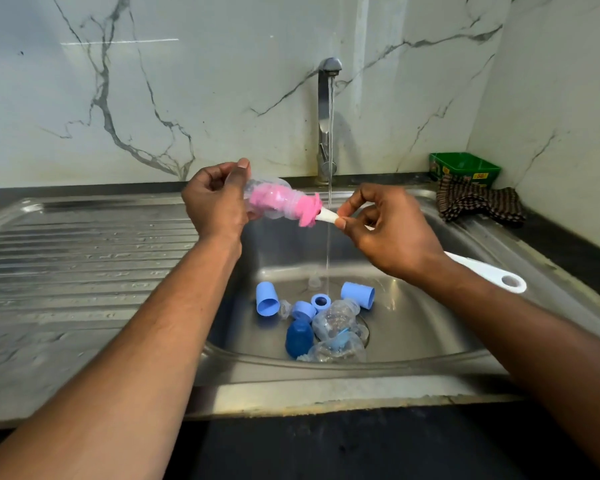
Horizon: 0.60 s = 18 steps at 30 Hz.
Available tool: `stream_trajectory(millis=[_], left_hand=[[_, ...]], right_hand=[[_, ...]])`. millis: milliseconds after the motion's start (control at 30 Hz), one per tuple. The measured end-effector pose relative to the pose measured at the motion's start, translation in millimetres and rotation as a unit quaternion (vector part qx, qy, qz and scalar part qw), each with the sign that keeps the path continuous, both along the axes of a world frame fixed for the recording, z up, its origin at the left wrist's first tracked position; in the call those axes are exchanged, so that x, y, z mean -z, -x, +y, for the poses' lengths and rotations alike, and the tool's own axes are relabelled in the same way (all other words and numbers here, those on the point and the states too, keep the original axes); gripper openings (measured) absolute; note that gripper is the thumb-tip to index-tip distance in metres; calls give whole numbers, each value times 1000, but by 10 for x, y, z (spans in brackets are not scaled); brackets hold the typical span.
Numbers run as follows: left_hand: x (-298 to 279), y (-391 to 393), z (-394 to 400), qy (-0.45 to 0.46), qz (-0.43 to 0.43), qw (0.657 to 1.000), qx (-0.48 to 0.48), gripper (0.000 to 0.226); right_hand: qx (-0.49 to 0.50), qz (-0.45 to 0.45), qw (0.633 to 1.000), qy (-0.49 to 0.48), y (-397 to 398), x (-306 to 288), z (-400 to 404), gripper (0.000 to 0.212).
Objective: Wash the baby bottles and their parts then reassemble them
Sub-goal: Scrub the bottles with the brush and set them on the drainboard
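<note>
Hands (pixel 215 199) (pixel 388 230), clear bottle (pixel 274 199), pink brush (pixel 305 209) inside

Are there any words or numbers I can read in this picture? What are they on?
Green box by the wall: a yellow tag with red print on its front, maybe a number, too blurred to read.
Green box, left face: some printing, too blurred to read.
Clear bottles in the sink: no markings readable.

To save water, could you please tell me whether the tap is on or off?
On: a thin stream falls from the tap into the sink, just past the brush.
</note>
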<state>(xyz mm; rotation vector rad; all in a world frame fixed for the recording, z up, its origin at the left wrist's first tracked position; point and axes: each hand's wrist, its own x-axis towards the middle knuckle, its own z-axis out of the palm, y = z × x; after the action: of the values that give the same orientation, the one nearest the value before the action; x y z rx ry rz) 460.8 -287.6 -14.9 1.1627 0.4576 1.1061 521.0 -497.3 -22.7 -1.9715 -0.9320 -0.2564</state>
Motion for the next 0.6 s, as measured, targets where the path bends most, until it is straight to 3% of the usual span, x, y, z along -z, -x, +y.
stream_trajectory(millis=[167,333,433,533,600], left_hand=[[62,-35,-277,-49,35,995,76,26],[-14,-51,-210,-9,6,1000,25,25],[0,3,-181,-17,4,998,57,16],[37,5,-246,-10,71,989,132,15],[28,12,-265,-9,131,977,167,28]], right_hand=[[43,-29,999,10,3,35,27,15],[78,-64,995,15,13,-63,9,16],[87,-60,994,4,24,-62,19,16],[111,-42,993,-5,0,-69,-32,21],[131,-57,990,-5,-35,-87,-72,25]])
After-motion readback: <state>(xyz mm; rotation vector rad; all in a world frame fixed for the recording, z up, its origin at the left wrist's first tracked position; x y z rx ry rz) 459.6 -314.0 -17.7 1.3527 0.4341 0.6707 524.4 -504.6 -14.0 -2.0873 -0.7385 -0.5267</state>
